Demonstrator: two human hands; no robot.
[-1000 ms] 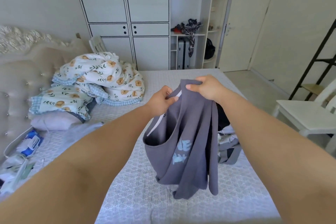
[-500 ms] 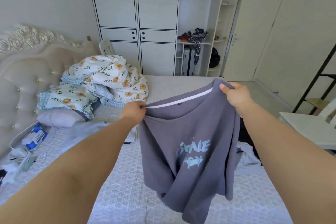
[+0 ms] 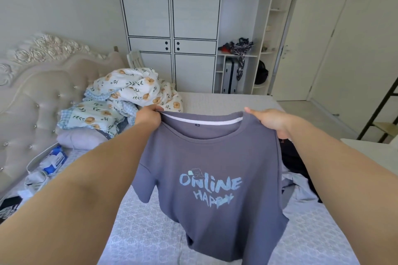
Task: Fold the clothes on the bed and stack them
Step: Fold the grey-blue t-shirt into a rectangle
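A grey-purple T-shirt [image 3: 206,157] with light blue "ONLINE HAPPY" lettering hangs spread out in front of me, above the bed [image 3: 146,228]. My left hand [image 3: 148,117] grips its left shoulder by the collar. My right hand [image 3: 269,120] grips the right shoulder. The print faces me and the hem droops toward the mattress. Behind the shirt on the right lies a heap of other clothes [image 3: 299,180], dark and pale grey, partly hidden by the shirt and my right arm.
A flowered quilt [image 3: 129,94] and pillows are bunched by the padded headboard [image 3: 32,97] at left. Tissue packs and cables [image 3: 51,161] lie at the bed's left edge. A white wardrobe [image 3: 172,28] stands behind; a white chair [image 3: 374,148] is at right.
My hands have moved apart and upward, pulling the bunched shirt open until it hangs flat with its print facing me. My view has tilted up a little.
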